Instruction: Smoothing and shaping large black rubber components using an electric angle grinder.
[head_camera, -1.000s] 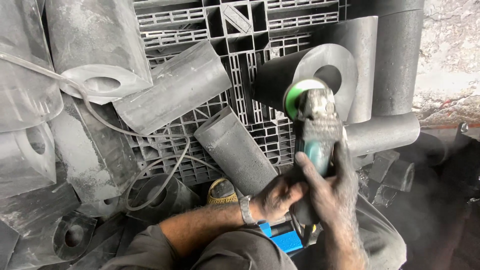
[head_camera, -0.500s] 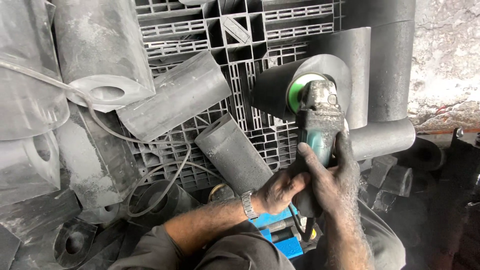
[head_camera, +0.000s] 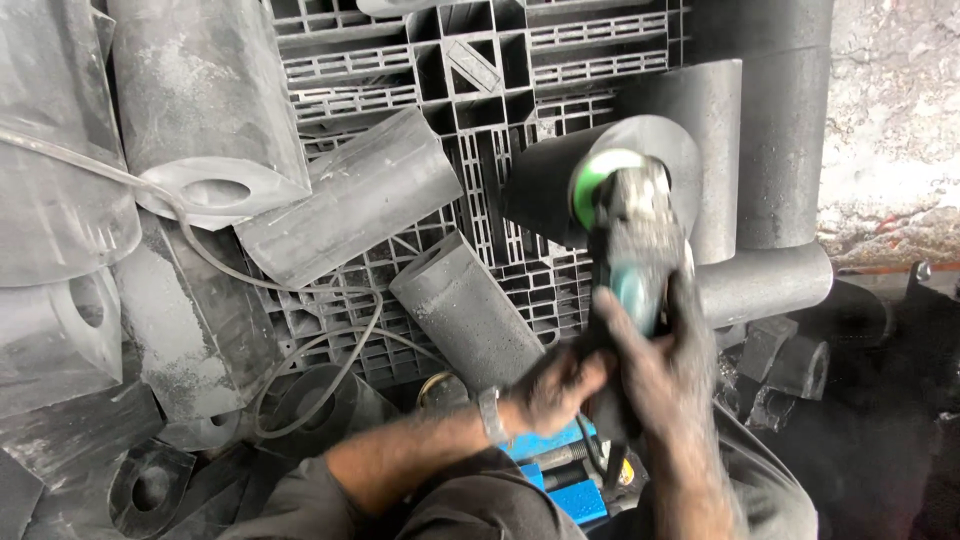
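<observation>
Both my hands grip a dusty teal angle grinder (head_camera: 634, 262). My right hand (head_camera: 668, 365) wraps its body from above. My left hand (head_camera: 552, 388), with a watch on the wrist, holds its rear end. The grinder's green-backed disc (head_camera: 592, 180) presses against the round end face of a black cylinder (head_camera: 560, 172) lying on its side. The hands and tool are blurred by motion.
Several black, dust-coated cylinders lie about on a dark plastic pallet (head_camera: 470, 90), one short cylinder (head_camera: 463, 308) just left of my hands. A grey cable (head_camera: 330, 345) loops over the pallet. A blue clamp-like tool (head_camera: 560, 470) sits below my hands. A rough wall (head_camera: 890, 120) is at right.
The view has shifted slightly and my hands with the grinder now blur. The disc stays on the cylinder's end face.
</observation>
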